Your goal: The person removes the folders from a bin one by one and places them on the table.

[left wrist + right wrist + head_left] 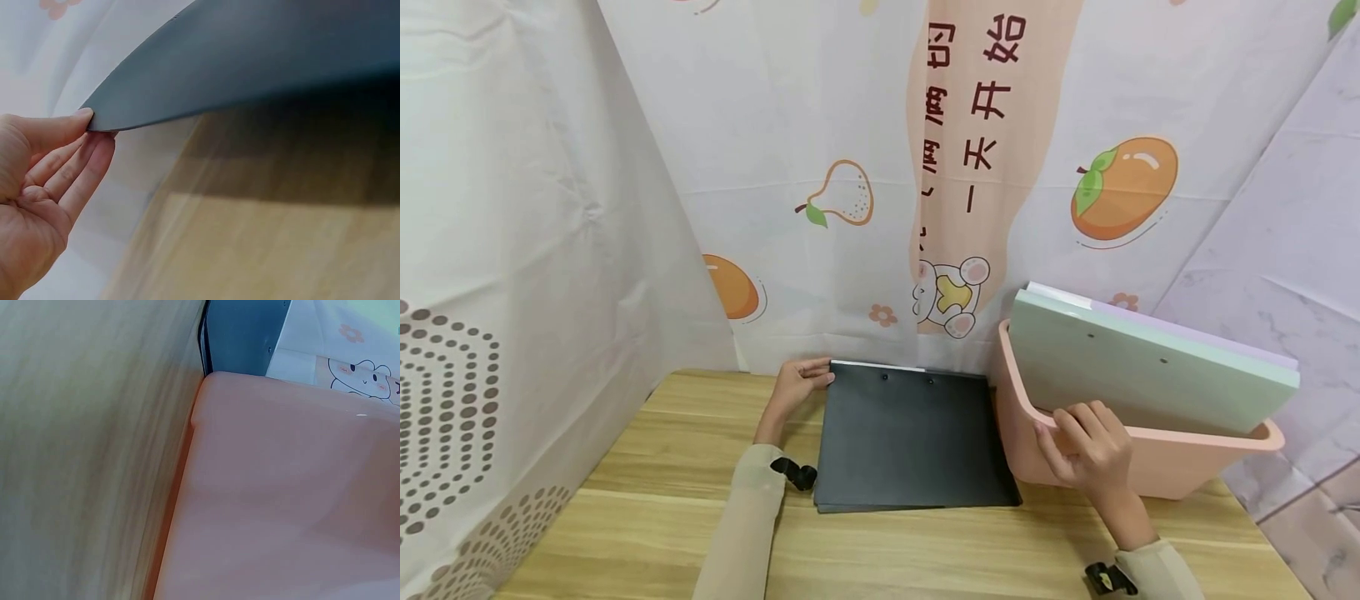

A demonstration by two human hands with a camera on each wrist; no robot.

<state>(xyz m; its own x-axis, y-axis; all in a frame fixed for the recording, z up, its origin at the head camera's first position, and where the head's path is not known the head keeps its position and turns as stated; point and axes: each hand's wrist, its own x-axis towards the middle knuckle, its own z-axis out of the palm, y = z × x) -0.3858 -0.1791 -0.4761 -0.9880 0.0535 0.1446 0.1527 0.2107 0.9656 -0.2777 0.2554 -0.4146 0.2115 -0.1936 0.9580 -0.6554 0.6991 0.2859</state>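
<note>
My left hand [795, 390] pinches the far left corner of a dark grey file folder [913, 442] between thumb and fingers. In the left wrist view the thumb is on top of that folder [206, 69], the fingers are below, and the corner is raised above the table. A second dark edge shows beneath the folder along its near side. My right hand [1093, 450] grips the front rim of a pink plastic bin [1180, 467], near its left end. A pale green folder [1142, 375] with two rivets leans in the bin, in front of a lilac one [1247, 348].
Everything stands on a wood-grain table [662, 492]. A printed curtain [760, 208] hangs right behind it, with another white cloth [535, 208] on the left. The bin stands close against the right side of the dark folder.
</note>
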